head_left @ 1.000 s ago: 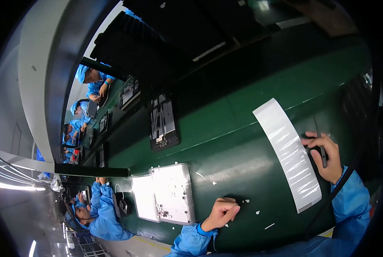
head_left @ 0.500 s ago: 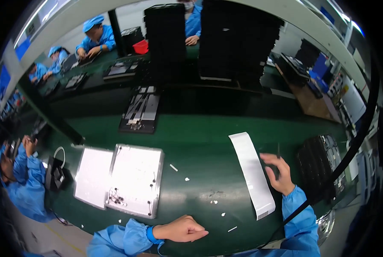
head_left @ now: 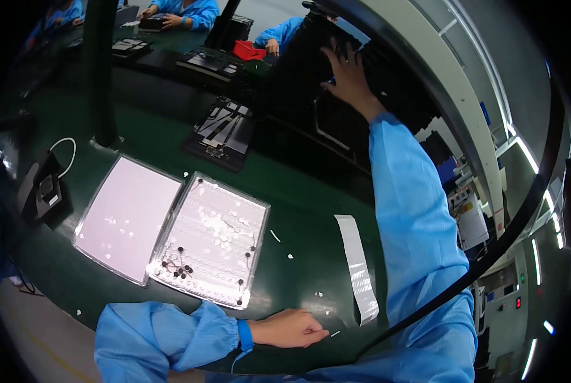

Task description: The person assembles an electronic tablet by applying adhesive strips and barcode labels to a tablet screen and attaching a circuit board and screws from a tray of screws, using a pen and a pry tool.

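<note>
My right hand (head_left: 350,75) reaches far forward, fingers spread, at the tall dark stack (head_left: 397,73) at the back of the bench. Whether it touches the stack I cannot tell. My left hand (head_left: 288,328) lies closed at the near edge of the green bench, with nothing seen in it. A long white strip (head_left: 357,271) lies between my right sleeve and the middle of the bench. Left of centre sits a pale tray (head_left: 212,249) with small dark round parts and white bits; beside it is a pale flat panel (head_left: 129,217).
An opened dark device (head_left: 225,134) with bare inner parts lies beyond the tray. At the far left stands a black box (head_left: 48,195) with a white cable loop. A red bin (head_left: 249,50) and co-workers in blue sleeves are across the bench. A black cable (head_left: 509,239) crosses the right side.
My right hand has gone from beside the white strip up and forward to the dark stack. The view has turned. My left hand stays closed near the front edge.
</note>
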A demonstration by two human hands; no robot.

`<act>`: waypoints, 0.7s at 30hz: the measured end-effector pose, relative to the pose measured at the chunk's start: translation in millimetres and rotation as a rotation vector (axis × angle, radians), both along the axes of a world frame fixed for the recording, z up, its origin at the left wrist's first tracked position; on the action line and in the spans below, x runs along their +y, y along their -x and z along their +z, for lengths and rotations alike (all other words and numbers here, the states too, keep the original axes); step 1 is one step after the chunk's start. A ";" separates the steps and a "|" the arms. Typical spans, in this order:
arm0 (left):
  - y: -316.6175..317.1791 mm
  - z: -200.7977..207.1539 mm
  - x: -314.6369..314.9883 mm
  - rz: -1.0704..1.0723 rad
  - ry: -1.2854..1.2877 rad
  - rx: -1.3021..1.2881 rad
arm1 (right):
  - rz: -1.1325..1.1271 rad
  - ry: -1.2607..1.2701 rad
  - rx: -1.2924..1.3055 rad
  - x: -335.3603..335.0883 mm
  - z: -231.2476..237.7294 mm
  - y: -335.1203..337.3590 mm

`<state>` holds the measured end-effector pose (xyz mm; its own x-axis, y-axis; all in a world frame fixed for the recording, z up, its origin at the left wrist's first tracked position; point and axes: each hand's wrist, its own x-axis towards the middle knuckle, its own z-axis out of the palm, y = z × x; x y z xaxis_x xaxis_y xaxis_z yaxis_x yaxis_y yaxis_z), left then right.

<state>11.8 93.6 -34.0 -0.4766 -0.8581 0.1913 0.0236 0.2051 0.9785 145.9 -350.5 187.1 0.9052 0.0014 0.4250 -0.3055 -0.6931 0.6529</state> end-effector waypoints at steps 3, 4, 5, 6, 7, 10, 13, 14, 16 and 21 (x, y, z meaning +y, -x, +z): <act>3.6 -7.0 -4.0 -0.021 0.035 -0.026 | -0.083 0.020 -0.109 -23.7 20.3 -39.5; 3.3 -11.2 -3.4 -0.010 0.044 -0.062 | -0.087 -0.050 -0.168 -28.0 14.0 -58.0; 4.2 -12.5 -3.0 -0.001 0.041 -0.058 | -0.156 -0.040 -0.193 -32.9 11.5 -69.1; 5.0 -13.7 -2.5 0.009 0.049 -0.037 | -0.148 -0.044 -0.189 -38.8 10.3 -74.4; 6.7 -12.5 -2.5 0.014 0.063 -0.020 | -0.100 -0.061 -0.213 -45.0 16.7 -72.8; 11.5 -14.1 -6.9 0.018 0.055 -0.024 | 0.049 0.003 -0.236 -64.4 19.8 -70.1; 7.6 -9.8 -5.3 0.024 0.048 0.001 | -0.163 0.024 -0.190 -58.8 25.9 -76.2; 8.0 -8.5 -4.8 0.026 0.051 0.006 | -0.161 0.027 -0.185 -60.1 26.0 -75.2; 7.4 -9.6 -2.0 0.019 0.022 -0.013 | -0.120 0.184 -0.141 -62.8 25.2 -71.0; 11.6 -16.8 -3.8 0.003 0.043 0.002 | -0.170 0.110 -0.110 -64.6 27.8 -71.8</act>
<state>0.2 89.8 -50.8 -0.4740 -0.8503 0.2287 0.0251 0.2465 0.9688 217.6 -415.1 214.9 0.8446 -0.0956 0.5269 -0.4855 -0.5519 0.6780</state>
